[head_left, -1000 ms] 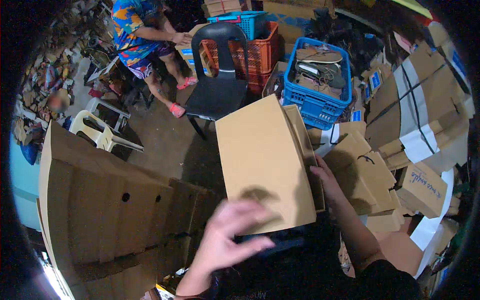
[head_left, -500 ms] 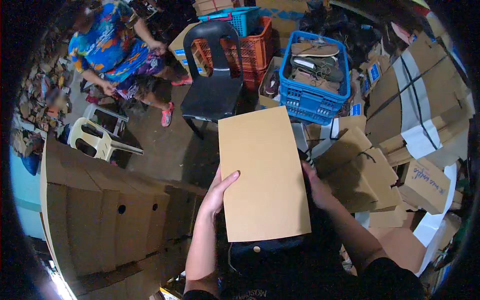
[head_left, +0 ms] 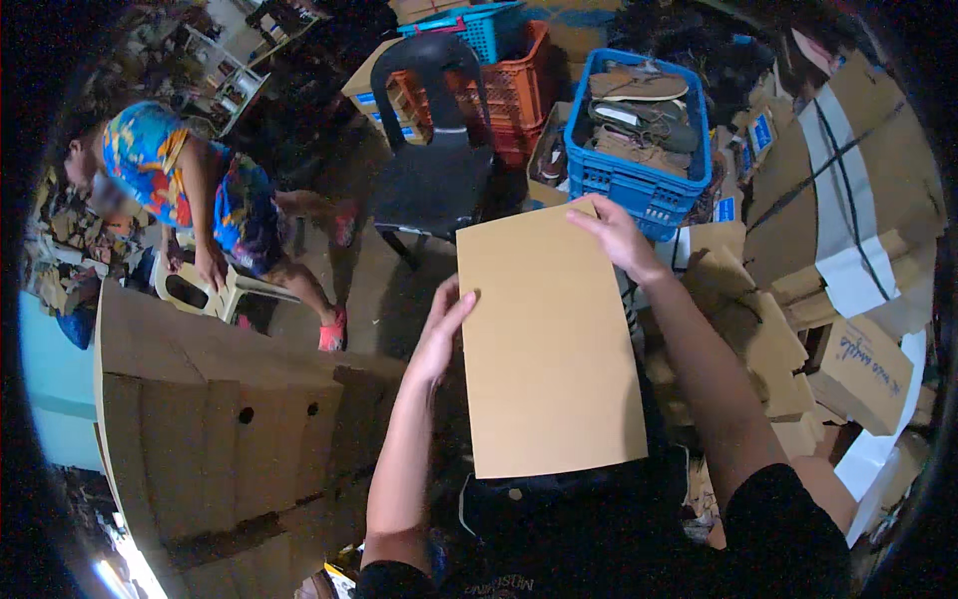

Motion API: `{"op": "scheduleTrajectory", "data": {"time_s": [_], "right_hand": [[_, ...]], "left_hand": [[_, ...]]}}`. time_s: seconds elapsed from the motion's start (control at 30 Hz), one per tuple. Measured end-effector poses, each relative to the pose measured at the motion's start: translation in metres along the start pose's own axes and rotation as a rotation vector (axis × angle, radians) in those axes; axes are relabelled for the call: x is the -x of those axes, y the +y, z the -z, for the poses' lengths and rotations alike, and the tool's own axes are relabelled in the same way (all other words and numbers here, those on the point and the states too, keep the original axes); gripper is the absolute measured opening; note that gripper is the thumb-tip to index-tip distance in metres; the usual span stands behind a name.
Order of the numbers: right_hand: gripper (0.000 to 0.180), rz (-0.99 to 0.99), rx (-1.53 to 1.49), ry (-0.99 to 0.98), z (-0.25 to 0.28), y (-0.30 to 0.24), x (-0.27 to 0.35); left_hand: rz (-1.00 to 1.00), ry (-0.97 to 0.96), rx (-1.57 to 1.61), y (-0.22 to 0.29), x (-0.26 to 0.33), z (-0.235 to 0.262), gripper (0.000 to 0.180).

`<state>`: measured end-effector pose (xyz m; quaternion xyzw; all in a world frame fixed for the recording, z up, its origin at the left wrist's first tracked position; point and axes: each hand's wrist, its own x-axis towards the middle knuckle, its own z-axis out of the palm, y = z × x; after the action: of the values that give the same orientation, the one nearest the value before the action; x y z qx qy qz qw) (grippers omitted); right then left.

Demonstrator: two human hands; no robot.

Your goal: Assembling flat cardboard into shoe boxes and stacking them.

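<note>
Before my body I hold a plain tan cardboard rectangle [head_left: 551, 344], tilted slightly. Only its broad face shows, so I cannot tell whether it is a sheet or a closed box. My left hand [head_left: 439, 324] grips its left edge, the thumb on the face and the fingers behind. At the top right corner my right hand [head_left: 621, 240] is closed on the edge, thumb in front. The far side of the cardboard is hidden.
A stack of brown cartons [head_left: 230, 449] stands at left. Ahead are a black plastic chair [head_left: 431, 185], a blue crate [head_left: 639, 185] of shoes and an orange crate [head_left: 514, 85]. More cartons [head_left: 863, 374] lie at right. Another person [head_left: 190, 185] bends over a white plastic stool [head_left: 249, 285].
My right hand has moved from the cardboard's right side up to its top right corner. The cardboard has shifted slightly right. The other person has bent down to the stool.
</note>
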<state>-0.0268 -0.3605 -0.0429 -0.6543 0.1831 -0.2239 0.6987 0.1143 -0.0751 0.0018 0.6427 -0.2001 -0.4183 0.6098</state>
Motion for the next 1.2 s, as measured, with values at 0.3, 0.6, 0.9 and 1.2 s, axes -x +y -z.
{"op": "scheduleTrajectory", "data": {"time_s": [0.3, 0.6, 0.9, 1.2], "right_hand": [[0.034, 0.004, 0.078, 0.033, -0.011, -0.015, -0.001], [0.045, -0.188, -0.443, 0.227, -0.030, 0.008, 0.095], [0.044, -0.117, -0.231, 0.142, -0.012, -0.012, 0.111], [0.046, -0.160, -0.216, 0.328, -0.018, -0.010, 0.114]], "left_hand": [[-0.216, 0.010, 0.013, 0.004, -0.073, 0.009, 0.036], [-0.390, 0.024, -0.052, -0.014, -0.007, -0.010, 0.022], [-0.265, -0.034, -0.116, -0.011, -0.013, -0.005, 0.025], [-0.173, 0.050, -0.020, -0.013, -0.014, -0.015, 0.023]]}}
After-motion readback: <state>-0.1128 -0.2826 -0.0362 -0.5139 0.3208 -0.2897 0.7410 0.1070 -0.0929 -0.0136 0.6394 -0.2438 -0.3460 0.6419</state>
